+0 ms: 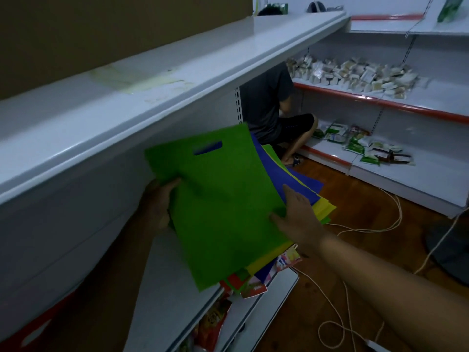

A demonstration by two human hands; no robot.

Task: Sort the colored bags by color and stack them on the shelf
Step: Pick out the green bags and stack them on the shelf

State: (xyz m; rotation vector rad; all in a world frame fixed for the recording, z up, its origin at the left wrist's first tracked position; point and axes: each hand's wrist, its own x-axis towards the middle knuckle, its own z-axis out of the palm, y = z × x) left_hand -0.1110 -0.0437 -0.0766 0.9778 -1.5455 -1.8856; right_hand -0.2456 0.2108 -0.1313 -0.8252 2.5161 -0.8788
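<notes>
Bags (291, 179) in green, blue and yellow make a fanned bundle held in the air in front of the long grey shelf (152, 97), below its front edge. Sorting looks to be the step in hand, with nothing yet stacked on that shelf. The green bag (218, 207) lies on top, flat, with a slot handle cut near its upper edge; blue and yellow sheets peek out past its right side. The left hand (158, 201) grips the bundle's left edge from beneath. The right hand (295, 219) rests on the green bag's right edge with fingers straight. Next, the green bag probably needs peeling off and laying on the shelf.
</notes>
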